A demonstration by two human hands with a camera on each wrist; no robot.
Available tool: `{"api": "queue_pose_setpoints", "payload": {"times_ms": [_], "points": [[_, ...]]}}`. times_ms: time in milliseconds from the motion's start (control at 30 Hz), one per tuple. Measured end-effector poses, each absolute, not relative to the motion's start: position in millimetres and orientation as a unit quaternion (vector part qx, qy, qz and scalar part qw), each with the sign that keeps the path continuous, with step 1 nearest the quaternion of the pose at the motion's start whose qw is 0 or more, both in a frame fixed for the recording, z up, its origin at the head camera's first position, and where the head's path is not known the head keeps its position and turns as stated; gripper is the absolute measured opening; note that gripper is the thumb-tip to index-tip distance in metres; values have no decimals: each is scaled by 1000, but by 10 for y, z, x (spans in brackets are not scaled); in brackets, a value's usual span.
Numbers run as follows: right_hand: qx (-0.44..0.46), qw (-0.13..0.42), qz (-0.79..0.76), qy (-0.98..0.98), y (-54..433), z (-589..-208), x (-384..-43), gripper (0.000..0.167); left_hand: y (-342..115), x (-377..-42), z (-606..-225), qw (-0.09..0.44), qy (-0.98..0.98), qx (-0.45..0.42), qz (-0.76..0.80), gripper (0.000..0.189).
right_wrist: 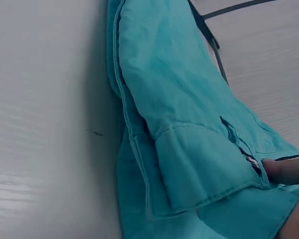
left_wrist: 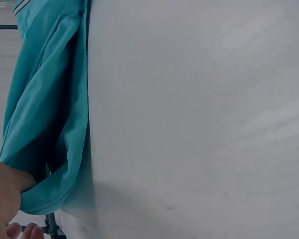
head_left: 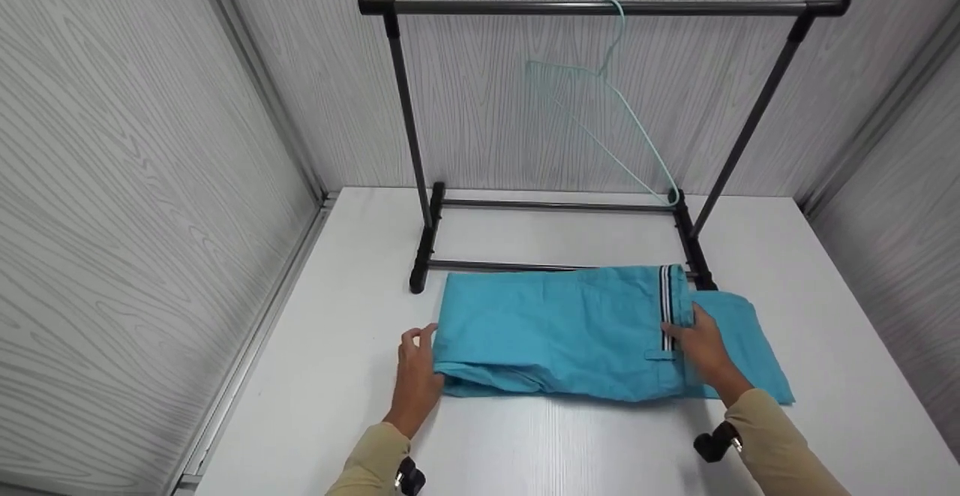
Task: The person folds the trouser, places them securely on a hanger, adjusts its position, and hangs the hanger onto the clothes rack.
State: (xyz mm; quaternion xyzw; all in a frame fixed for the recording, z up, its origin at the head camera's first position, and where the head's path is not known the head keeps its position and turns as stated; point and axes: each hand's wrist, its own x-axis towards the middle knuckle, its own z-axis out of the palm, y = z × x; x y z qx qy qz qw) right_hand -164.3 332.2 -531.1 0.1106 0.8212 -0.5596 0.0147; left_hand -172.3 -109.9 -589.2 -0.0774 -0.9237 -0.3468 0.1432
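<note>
A folded blue garment is lying flat on the white table, occupying the lower centre of the head frame. Both hands are working at opposite ends of it, well apart. The left hand is gripping the garment's left edge; the left wrist view is showing the thumb reaching inside the open fold, the fingertips staying outside. The right hand is pinching the waistband, its thumb resting across the striped band at right of centre. A further layer of the same cloth is extending from beneath the waistband toward the lower right. Along the lower edge, the layers are gaping slightly near the left hand.

Behind the garment, a black rack is standing on the table, its top bar crossing the upper frame; the cloth is hiding part of its front lower bar. One pale green hanger is hanging from that bar, right of centre. Tan sleeves are covering both forearms.
</note>
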Motion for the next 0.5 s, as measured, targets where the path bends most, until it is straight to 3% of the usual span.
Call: {"api": "queue_pose_setpoints", "payload": {"times_ms": [300, 500], "points": [[165, 28, -553, 816, 3340, -5611, -1674, 58, -1055, -1761, -5999, 65, -903, -77, -417, 78], [179, 21, -561, 808, 3280, -5685, -1690, 65, -1036, -1765, -5916, 90, -906, -64, -408, 84]]}}
